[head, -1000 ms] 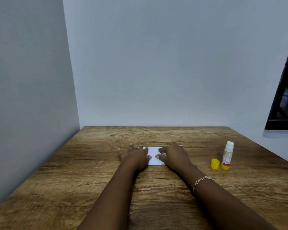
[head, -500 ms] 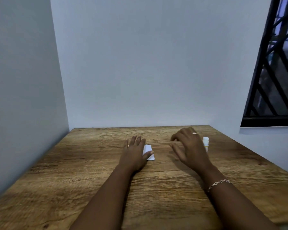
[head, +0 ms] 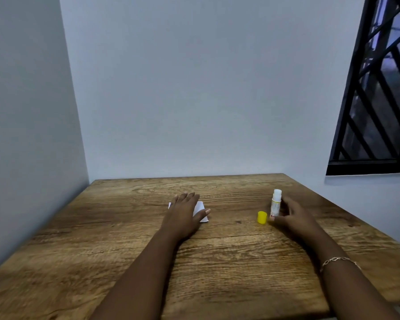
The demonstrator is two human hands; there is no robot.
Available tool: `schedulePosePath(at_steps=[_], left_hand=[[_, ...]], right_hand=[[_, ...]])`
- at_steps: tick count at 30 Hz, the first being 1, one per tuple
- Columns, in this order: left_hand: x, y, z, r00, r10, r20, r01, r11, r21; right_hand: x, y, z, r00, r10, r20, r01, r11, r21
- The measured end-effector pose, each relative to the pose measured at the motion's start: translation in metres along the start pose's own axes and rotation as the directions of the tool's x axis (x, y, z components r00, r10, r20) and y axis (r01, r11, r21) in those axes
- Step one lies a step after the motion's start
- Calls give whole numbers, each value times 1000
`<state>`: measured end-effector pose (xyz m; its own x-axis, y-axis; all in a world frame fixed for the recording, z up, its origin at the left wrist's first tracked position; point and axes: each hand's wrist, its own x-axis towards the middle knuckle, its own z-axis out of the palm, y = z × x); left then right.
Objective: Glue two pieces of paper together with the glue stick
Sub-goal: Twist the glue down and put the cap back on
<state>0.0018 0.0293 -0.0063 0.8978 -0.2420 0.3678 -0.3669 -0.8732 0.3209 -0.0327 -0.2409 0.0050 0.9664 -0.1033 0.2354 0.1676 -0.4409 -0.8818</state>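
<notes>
- Your left hand (head: 183, 213) lies flat on the paper (head: 201, 211), mid bench (head: 125, 250); lift it and the paper may slip.
- Your right hand (head: 293, 215) holds the glue stick (head: 276, 202), right side; you may knock the yellow cap (head: 261, 217) away.

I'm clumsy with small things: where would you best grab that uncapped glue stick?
Round the lower barrel of the glue stick, from its right: it stands upright, bare white tip on top, yellow cap close on its left. The right hand curls there.
</notes>
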Motion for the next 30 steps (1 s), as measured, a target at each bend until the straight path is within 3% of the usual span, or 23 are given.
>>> schedulePosePath(at_steps=[6, 10, 13, 18, 24, 30], left_hand=[[-3, 10, -3, 999, -24, -39, 18, 988, -151], [-4, 18, -6, 996, -25, -85, 2, 967, -255], [-1, 23, -9, 989, -17, -146, -36, 935, -352], [0, 31, -14, 972, -14, -235, -118, 835, -538], [5, 30, -17, 968, -53, -243, -136, 705, -696], [5, 28, -20, 969, -204, -137, -46, 395, -918]], right_hand=[[6, 4, 0, 997, -59, -43, 58, 998, -21], [10, -17, 9, 974, -167, -153, 198, 955, 220], [18, -43, 30, 962, -271, -33, 271, 930, 248], [29, -67, 79, 917, -299, 263, 225, 934, 276], [27, -60, 110, 894, -315, 319, 180, 904, 387], [24, -58, 113, 864, -306, 400, 105, 886, 452]])
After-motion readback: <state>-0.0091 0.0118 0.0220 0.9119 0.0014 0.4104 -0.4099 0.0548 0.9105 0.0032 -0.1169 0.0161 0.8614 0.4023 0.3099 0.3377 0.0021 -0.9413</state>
